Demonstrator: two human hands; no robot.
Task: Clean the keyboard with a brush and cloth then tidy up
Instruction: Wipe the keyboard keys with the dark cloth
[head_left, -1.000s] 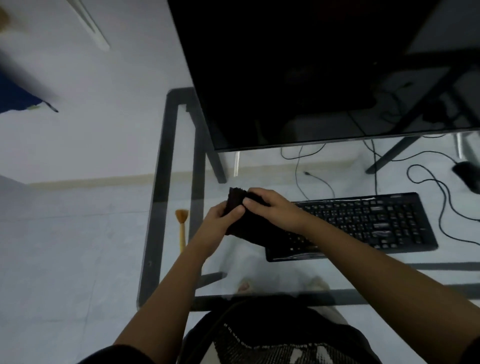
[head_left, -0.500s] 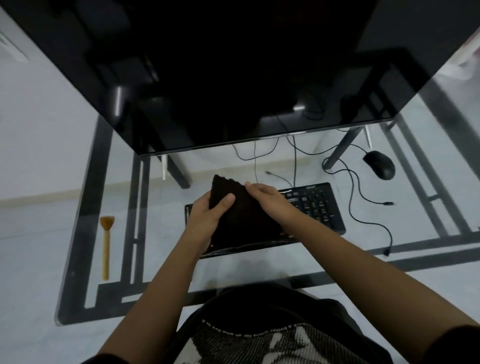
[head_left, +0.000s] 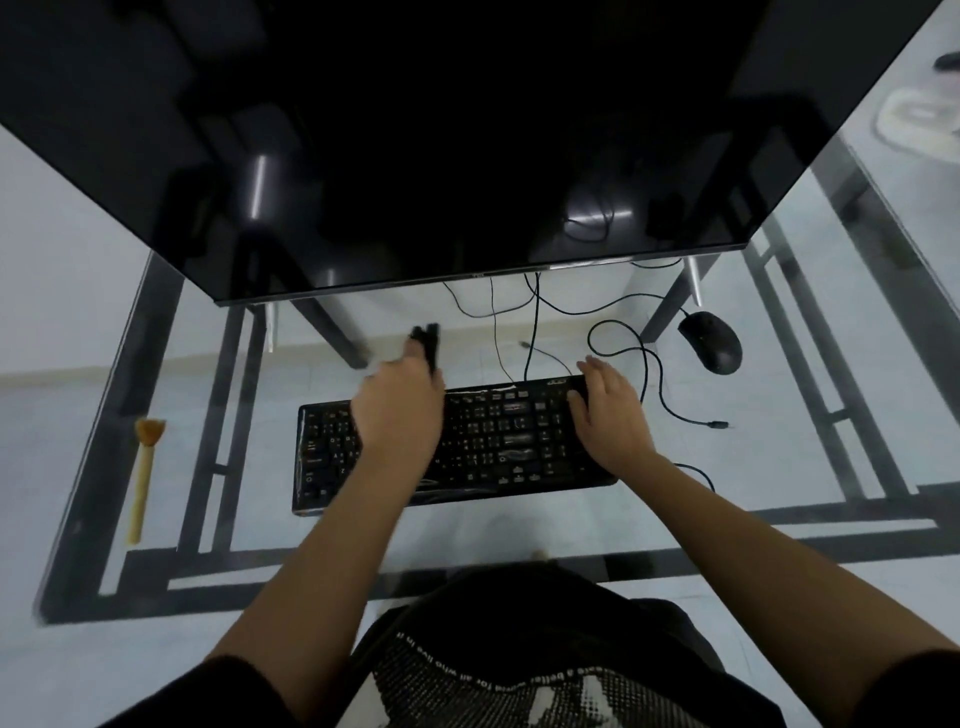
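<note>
One glossy black keyboard (head_left: 498, 447), left fingers (head_left: 414, 353) clamped on dark cloth (head_left: 429, 339), right fingers (head_left: 597, 371) straight on it

Tabletop (head_left: 467, 540): clear glass, dark frame.
Centre: black keyboard (head_left: 498, 441), flat.
Left edge: brush (head_left: 141, 478), well apart from it.
Right rear: mouse (head_left: 710, 349), cables (head_left: 649, 374).
Rear: monitor (head_left: 415, 156).

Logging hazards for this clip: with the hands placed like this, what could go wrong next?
The left hand holds the folded cloth just past the keyboard's far edge, near loose cables; a wide swipe might snag one.
The right hand rests on the keyboard's right end only, so it could slide on the glass table.
The brush lies near the table's left edge and might get knocked off.
</note>
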